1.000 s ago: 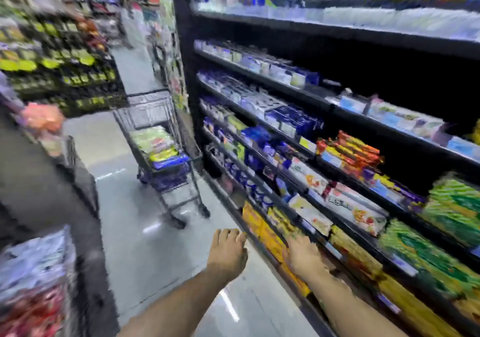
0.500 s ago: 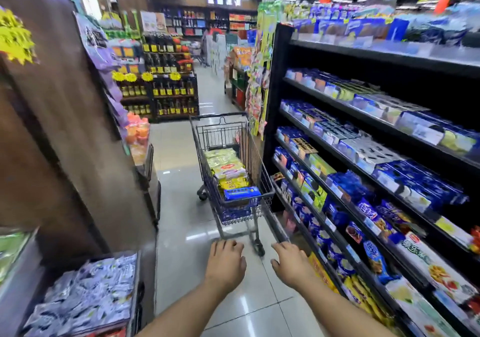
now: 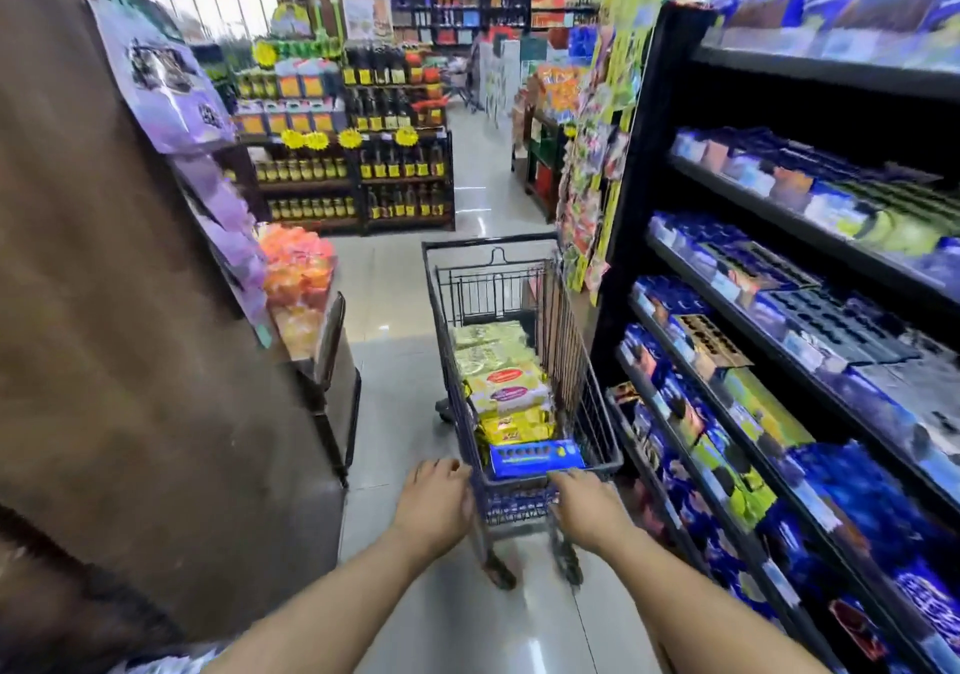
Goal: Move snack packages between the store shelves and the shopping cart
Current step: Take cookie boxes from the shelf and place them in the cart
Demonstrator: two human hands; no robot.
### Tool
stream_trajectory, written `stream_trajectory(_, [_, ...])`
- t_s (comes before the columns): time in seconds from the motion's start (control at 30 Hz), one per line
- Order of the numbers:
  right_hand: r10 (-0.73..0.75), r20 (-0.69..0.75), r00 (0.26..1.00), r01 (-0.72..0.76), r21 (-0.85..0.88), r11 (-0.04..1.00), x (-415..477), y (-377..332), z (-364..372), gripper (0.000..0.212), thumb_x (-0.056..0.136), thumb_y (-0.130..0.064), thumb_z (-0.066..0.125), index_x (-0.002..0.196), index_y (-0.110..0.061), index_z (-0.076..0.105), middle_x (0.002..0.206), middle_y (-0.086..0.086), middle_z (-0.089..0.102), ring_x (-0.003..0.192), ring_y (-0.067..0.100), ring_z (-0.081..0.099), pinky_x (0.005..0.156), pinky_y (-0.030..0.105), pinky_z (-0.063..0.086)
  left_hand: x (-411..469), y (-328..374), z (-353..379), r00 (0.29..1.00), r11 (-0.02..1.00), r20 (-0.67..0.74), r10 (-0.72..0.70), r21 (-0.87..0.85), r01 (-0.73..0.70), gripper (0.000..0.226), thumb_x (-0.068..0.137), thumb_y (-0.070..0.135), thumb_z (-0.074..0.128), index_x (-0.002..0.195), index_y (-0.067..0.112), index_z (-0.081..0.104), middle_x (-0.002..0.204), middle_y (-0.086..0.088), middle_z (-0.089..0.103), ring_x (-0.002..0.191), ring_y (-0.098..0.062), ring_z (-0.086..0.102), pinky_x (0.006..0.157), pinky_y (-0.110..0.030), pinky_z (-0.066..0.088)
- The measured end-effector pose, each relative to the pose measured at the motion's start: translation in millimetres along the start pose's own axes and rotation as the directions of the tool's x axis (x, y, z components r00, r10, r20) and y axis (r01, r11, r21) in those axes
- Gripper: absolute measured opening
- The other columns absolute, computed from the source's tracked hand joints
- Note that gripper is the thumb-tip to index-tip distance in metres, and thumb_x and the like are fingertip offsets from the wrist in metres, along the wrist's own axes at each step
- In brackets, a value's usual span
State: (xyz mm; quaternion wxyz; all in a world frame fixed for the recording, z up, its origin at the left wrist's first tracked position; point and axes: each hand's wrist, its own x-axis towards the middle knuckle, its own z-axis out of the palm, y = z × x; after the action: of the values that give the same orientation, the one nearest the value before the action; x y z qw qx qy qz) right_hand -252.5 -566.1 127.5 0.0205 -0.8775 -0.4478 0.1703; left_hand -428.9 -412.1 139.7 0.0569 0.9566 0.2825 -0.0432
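Left hand [image 3: 435, 504]: reaching forward, palm down, fingers curling over the near left corner of the shopping cart [image 3: 602, 429]; the blur is hiding whether the grip is fully closing, so cannot tell. Right hand [image 3: 586, 509]: lying on the near rim of the cart, fingers folding over the bar beside the blue box; grip likewise unclear. Neither hand is carrying a package.

Shopping cart: dark wire basket, standing in the aisle just beside the store shelves [image 3: 779, 340], wheels resting on the glossy tiled floor [image 3: 405, 340].

Cart contents: blue snack box [image 3: 535, 457] lying nearest the hands; yellow snack packs [image 3: 514, 426] sitting behind it; white-and-yellow packs with red labels [image 3: 506, 387] next; pale green packs [image 3: 488, 343] lying farthest.

Store shelves: black, running along the right, holding mostly blue snack packages with some green ones.

Left side: brown pillar [image 3: 104, 309], with orange bagged goods [image 3: 296, 268] sitting at its far edge.
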Motion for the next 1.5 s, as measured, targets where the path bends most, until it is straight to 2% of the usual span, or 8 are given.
stream_trajectory(0.23, [0.037, 0.114, 0.993, -0.032, -0.041, 0.999, 131.8, 9.6, -8.4, 0.054, 0.096, -0.032, 0.053, 0.149, -0.025, 0.041, 0.145, 0.005, 0.051, 0.133, 0.029, 0.048, 0.103, 0.039, 0.043, 120.4, -53.2, 20.1, 0.996, 1.000, 0.084, 0.007, -0.008, -0.006, 0.041, 0.096, 0.035, 0.039, 0.134, 0.026, 0.053, 0.136, -0.002, 0.053, 0.125, -0.029, 0.048, 0.109, -0.040, 0.033])
stream_trajectory(0.5, [0.188, 0.179, 0.966, -0.193, 0.013, 0.981, 246.3, 19.4, -27.4, 0.053, 0.093, -0.033, 0.055, 0.144, -0.028, 0.045, 0.137, 0.007, 0.054, 0.127, 0.030, 0.053, 0.099, 0.039, 0.045, 272.0, -108.6, 27.4, 0.981, 0.985, 0.089, 0.173, 0.002, -0.174, 0.038, 0.096, 0.035, 0.037, 0.125, 0.021, 0.057, 0.122, -0.005, 0.056, 0.120, -0.032, 0.050, 0.106, -0.042, 0.035])
stream_trajectory(0.8, [0.263, 0.223, 0.939, -0.295, 0.124, 0.948, 329.4, 49.7, -42.5, 0.052, 0.094, -0.031, 0.055, 0.145, -0.027, 0.049, 0.142, 0.007, 0.057, 0.129, 0.029, 0.054, 0.101, 0.038, 0.046, 385.6, -115.1, 32.6, 0.941, 0.961, 0.212, 0.265, 0.022, -0.275, 0.043, 0.099, 0.036, 0.040, 0.139, 0.026, 0.048, 0.135, -0.004, 0.051, 0.129, -0.032, 0.042, 0.115, -0.048, 0.021])
stream_trajectory(0.93, [0.247, 0.297, 0.922, -0.298, 0.141, 0.944, 361.7, 77.8, -35.0, 0.047, 0.093, -0.026, 0.060, 0.139, -0.018, 0.055, 0.138, 0.009, 0.060, 0.127, 0.029, 0.055, 0.101, 0.035, 0.046, 415.0, -111.4, 50.5, 0.937, 0.961, 0.219, 0.271, 0.001, -0.277, 0.042, 0.100, 0.036, 0.042, 0.140, 0.023, 0.048, 0.138, -0.006, 0.049, 0.131, -0.032, 0.040, 0.115, -0.043, 0.020])
stream_trajectory(1.1, [0.145, 0.388, 0.910, -0.224, 0.166, 0.960, 394.0, 111.7, -19.6, 0.056, 0.095, -0.029, 0.062, 0.148, -0.026, 0.046, 0.146, 0.009, 0.053, 0.133, 0.025, 0.052, 0.106, 0.030, 0.039, 433.9, -97.9, 77.0, 0.930, 0.965, 0.268, 0.251, 0.006, -0.262, 0.043, 0.098, 0.036, 0.044, 0.138, 0.021, 0.053, 0.133, -0.006, 0.054, 0.125, -0.033, 0.046, 0.114, -0.042, 0.026])
stream_trajectory(1.27, [0.095, 0.484, 0.870, -0.191, 0.151, 0.970, 421.4, 145.6, 7.4, 0.056, 0.093, -0.029, 0.063, 0.146, -0.019, 0.046, 0.144, 0.012, 0.054, 0.131, 0.030, 0.053, 0.107, 0.038, 0.044, 442.9, -79.3, 101.8, 0.915, 0.966, 0.317, 0.249, -0.012, -0.259, 0.041, 0.097, 0.032, 0.048, 0.133, 0.016, 0.058, 0.131, -0.010, 0.058, 0.123, -0.036, 0.052, 0.111, -0.043, 0.031])
stream_trajectory(1.4, [0.106, 0.560, 0.822, -0.260, 0.203, 0.944, 434.2, 166.6, 37.7, 0.068, 0.093, -0.030, 0.068, 0.152, -0.012, 0.039, 0.151, 0.013, 0.048, 0.135, 0.028, 0.049, 0.110, 0.034, 0.041, 442.2, -62.4, 126.0, 0.894, 0.970, 0.379, 0.239, -0.046, -0.240, 0.042, 0.101, 0.032, 0.040, 0.139, 0.018, 0.052, 0.140, -0.007, 0.051, 0.133, -0.032, 0.044, 0.115, -0.040, 0.025])
stream_trajectory(1.5, [0.105, 0.625, 0.773, -0.349, 0.281, 0.894, 432.3, 181.1, 64.9, 0.076, 0.090, -0.031, 0.074, 0.151, -0.005, 0.036, 0.151, 0.012, 0.048, 0.134, 0.026, 0.051, 0.102, 0.025, 0.041, 432.6, -48.2, 150.1, 0.852, 0.952, 0.425, 0.305, -0.121, -0.281, 0.043, 0.102, 0.031, 0.042, 0.141, 0.017, 0.051, 0.145, -0.009, 0.049, 0.137, -0.032, 0.041, 0.115, -0.041, 0.028])
